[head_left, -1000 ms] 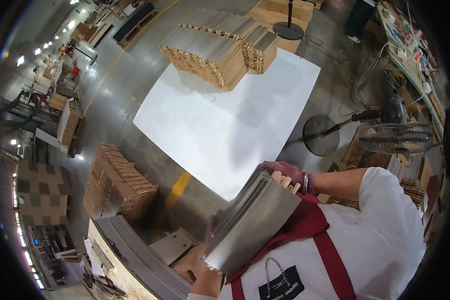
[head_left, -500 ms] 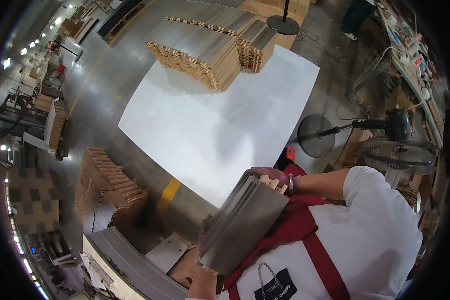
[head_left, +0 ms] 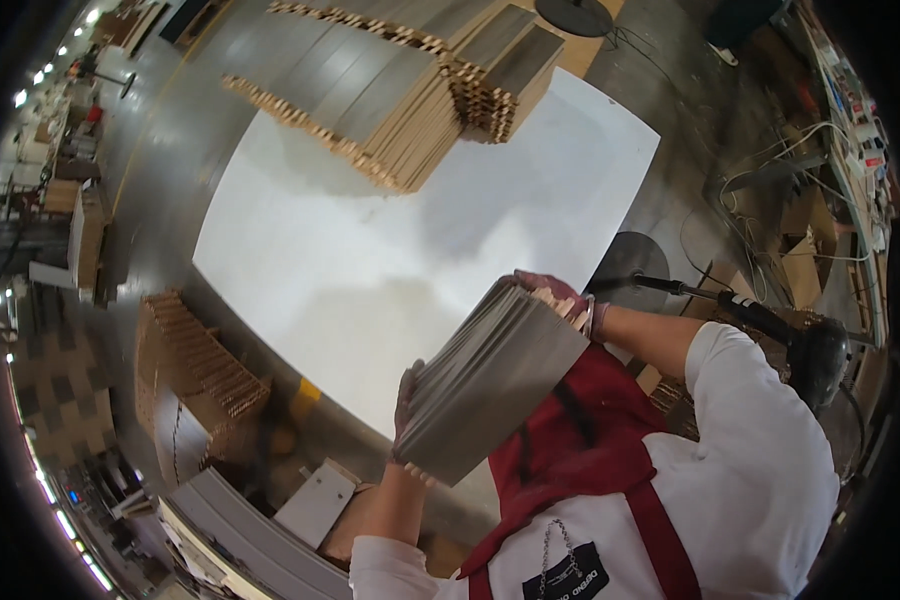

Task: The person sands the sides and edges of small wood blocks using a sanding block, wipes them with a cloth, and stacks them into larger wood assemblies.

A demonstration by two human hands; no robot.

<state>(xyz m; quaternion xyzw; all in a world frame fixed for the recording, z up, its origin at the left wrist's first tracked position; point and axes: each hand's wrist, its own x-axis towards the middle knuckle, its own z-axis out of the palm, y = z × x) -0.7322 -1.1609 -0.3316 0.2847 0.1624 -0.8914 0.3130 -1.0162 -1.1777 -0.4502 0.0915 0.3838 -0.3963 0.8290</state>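
I carry a stack of grey boards (head_left: pixel 495 385) against my chest, above the near edge of a large white table (head_left: pixel 370 260). My left hand (head_left: pixel 407 392) grips the stack's near left end from below. My right hand (head_left: pixel 560 296), in a reddish glove, holds the far end of the stack. At the far side of the table lie piles of similar boards (head_left: pixel 400 95) with grey tops and pale wooden edges. I wear a white shirt and a red apron.
A stack of brown slats (head_left: pixel 195 365) stands on the floor to the left. A grey machine edge (head_left: pixel 250 540) and a small white panel (head_left: pixel 315 505) sit at lower left. A floor fan (head_left: pixel 810 345) and cables lie to the right.
The view has come closer to the white table and the board piles. The stack in my hands has stayed gripped at both ends, now nearer the table edge.
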